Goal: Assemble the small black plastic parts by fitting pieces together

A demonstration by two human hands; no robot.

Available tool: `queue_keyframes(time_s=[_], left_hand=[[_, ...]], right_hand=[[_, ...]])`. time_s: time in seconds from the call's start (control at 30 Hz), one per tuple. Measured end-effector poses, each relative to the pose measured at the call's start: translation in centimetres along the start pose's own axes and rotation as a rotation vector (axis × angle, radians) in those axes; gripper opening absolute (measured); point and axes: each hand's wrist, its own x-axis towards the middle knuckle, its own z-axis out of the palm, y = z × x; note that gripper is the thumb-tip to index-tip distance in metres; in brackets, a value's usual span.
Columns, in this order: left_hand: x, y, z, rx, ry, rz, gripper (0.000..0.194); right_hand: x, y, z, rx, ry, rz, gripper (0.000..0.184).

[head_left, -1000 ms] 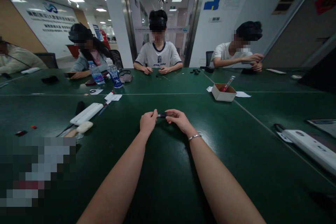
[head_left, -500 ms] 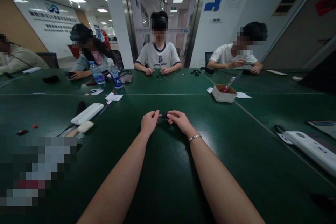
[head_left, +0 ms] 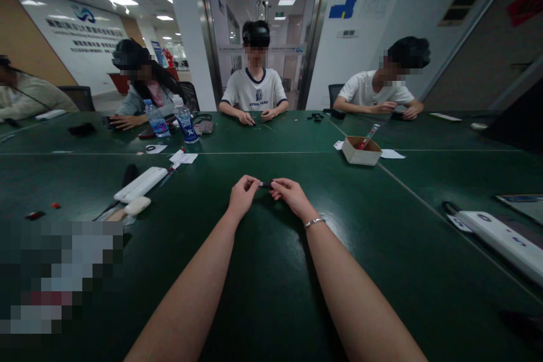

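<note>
A small black stick-shaped object [head_left: 266, 185] with a silvery left end spans the short gap between my hands, just above the green table [head_left: 263, 271]. My left hand [head_left: 245, 195] pinches its silvery end between thumb and fingertips. On the other side, my right hand [head_left: 291, 193] grips the black end with closed fingers and wears a silver bracelet [head_left: 314, 223] at the wrist. The fingertips cover both ends, and the piece is too small to tell its exact kind.
Left lie a white power bank [head_left: 141, 185], a pale rounded object [head_left: 138, 205] and a box cutter [head_left: 168, 174]. Two bottles [head_left: 185, 121] stand farther back. An open box [head_left: 362, 153] and a white device [head_left: 500, 237] are on the right. Several people sit around the table.
My left hand has shifted slightly right and up, and more of the object's silvery end shows. The right hand stays nearly still. Opposite, a co-worker's hands have moved a little.
</note>
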Motion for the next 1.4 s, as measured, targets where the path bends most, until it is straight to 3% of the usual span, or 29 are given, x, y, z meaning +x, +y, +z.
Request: queue_keyframes(time_s=[0.4,0.77,1.4], left_hand=[[0.1,-0.4,0.1,-0.064,-0.021,0.08,0.021],[0.1,-0.2,-0.2,0.091,-0.056,-0.06,0.04],[-0.3,0.2,-0.3,0.137,-0.058,-0.138,0.054]], right_hand=[[0.0,-0.1,0.0,0.074,-0.006,0.021,0.044],[-0.2,-0.1,-0.1,0.046,-0.029,-0.033,0.047],[-0.9,-1.0,0.1,0.033,-0.147,-0.057,0.042]])
